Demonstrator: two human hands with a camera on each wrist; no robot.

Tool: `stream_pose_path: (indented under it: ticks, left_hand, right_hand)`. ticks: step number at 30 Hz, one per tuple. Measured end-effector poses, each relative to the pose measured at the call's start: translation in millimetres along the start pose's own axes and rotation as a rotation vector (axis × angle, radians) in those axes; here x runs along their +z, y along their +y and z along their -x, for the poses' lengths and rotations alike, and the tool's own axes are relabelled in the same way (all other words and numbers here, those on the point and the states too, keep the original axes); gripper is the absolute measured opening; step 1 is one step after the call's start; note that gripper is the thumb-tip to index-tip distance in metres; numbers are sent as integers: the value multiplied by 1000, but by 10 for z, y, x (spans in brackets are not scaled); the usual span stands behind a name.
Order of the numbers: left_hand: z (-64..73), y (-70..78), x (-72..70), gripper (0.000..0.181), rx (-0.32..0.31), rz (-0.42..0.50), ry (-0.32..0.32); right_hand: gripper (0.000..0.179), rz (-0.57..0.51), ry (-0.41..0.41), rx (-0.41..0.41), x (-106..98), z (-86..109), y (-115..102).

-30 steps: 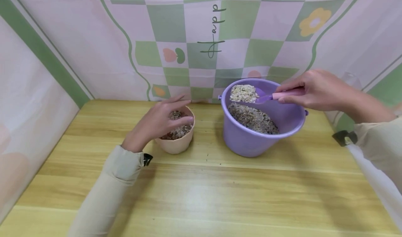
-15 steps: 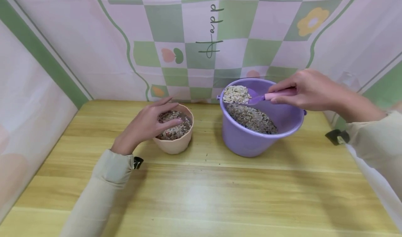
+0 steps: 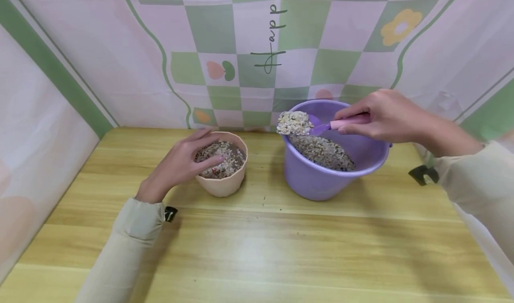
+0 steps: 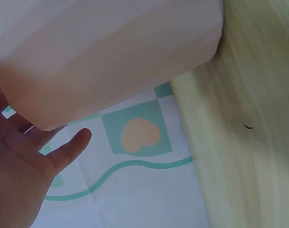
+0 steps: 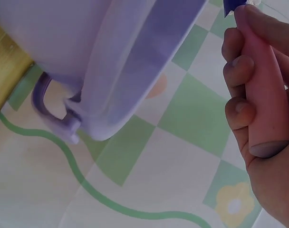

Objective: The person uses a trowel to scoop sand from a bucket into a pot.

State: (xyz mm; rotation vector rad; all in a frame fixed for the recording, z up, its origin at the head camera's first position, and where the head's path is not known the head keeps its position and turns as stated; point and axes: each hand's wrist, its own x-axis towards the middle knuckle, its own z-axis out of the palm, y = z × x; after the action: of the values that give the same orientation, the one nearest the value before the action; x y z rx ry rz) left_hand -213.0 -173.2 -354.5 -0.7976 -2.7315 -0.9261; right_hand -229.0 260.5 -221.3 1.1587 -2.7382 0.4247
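My right hand (image 3: 395, 118) grips the pink handle (image 5: 265, 95) of a small shovel (image 3: 319, 129) with a purple blade. Pale gravel (image 3: 295, 123) heaps on the blade, which is held over the left rim of a purple bucket (image 3: 315, 187). Darker mixed gravel (image 3: 321, 152) lies inside that bucket. On the left, my left hand (image 3: 174, 164) reaches over the near-left rim of a peach flowerpot (image 3: 221, 188), its fingers extended and its thumb over the gravel within. The left wrist view shows the fingers (image 4: 71, 149) right at the pot's rim, some partly hidden behind it.
Both containers stand near the back of a wooden table (image 3: 257, 249), with a gap between them. A few dark specks (image 3: 264, 200) lie in front of that gap. A checkered cloth (image 3: 257, 39) hangs behind. The bucket's handle (image 5: 44, 104) hangs at its side.
The loaded shovel has moved left in my right hand, from inside the bucket's opening to its left rim. My left hand has drawn back leftward, uncovering more of the flowerpot's gravel.
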Motion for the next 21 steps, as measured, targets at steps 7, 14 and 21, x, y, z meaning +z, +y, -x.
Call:
stream_pose_path:
  ticks: [7, 14, 21]
  left_hand:
    - [82, -31, 4, 67, -30, 25, -2]
    - [163, -75, 3, 75, -50, 57, -5]
    - [225, -112, 24, 81, -75, 91, 5]
  right_hand:
    - [21, 0, -8, -51, 8, -66, -53]
    - [22, 9, -23, -81, 20, -156, -126]
    - [20, -29, -56, -92, 44, -233, -214]
